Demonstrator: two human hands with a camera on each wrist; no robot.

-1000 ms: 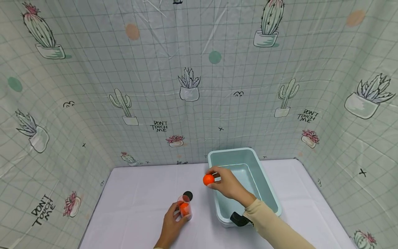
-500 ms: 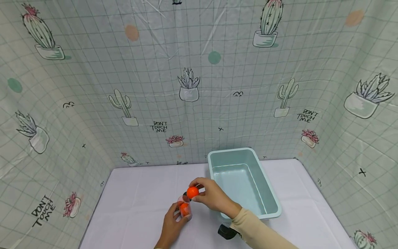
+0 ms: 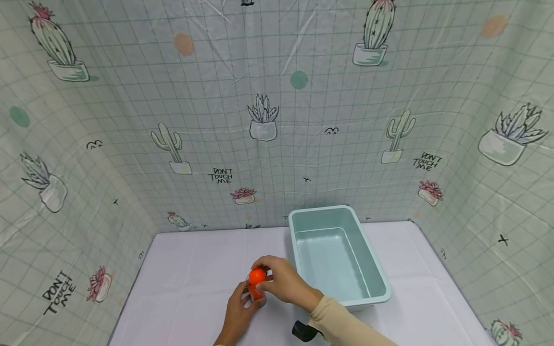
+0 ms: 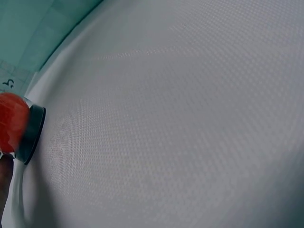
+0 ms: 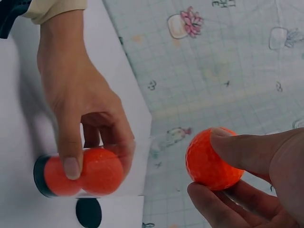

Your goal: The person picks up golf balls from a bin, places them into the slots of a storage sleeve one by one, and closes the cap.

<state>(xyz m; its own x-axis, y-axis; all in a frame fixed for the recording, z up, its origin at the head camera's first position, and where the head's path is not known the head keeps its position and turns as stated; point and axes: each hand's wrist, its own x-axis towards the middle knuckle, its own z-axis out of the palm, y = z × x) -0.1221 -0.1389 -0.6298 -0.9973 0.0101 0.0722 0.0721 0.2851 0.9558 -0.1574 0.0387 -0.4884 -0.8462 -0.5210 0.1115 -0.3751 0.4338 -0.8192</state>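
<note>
My left hand (image 3: 239, 306) grips a clear tube (image 5: 127, 164) with a black base (image 5: 42, 176). Inside the tube sit two orange dimpled golf balls (image 5: 101, 172), one above the other. My right hand (image 3: 286, 284) pinches another orange golf ball (image 5: 209, 161) between thumb and fingers. In the head view this ball overlaps the tube's mouth; in the right wrist view a gap shows between ball and tube. A round black cap (image 5: 89, 213) lies on the table past the tube. The left wrist view catches only part of the tube's black base (image 4: 31, 134) and an orange ball.
A pale green rectangular bin (image 3: 331, 257) stands on the white-covered table (image 3: 195, 269), to the right of the hands. A cactus-print cloth (image 3: 277, 158) hangs behind and at both sides. A black wrist-worn device (image 3: 304, 331) is on the right wrist, near the bin's front.
My right hand has moved left and toward me from the bin's left edge, bringing the golf ball over to the tube. The left hand and tube have stayed in place.
</note>
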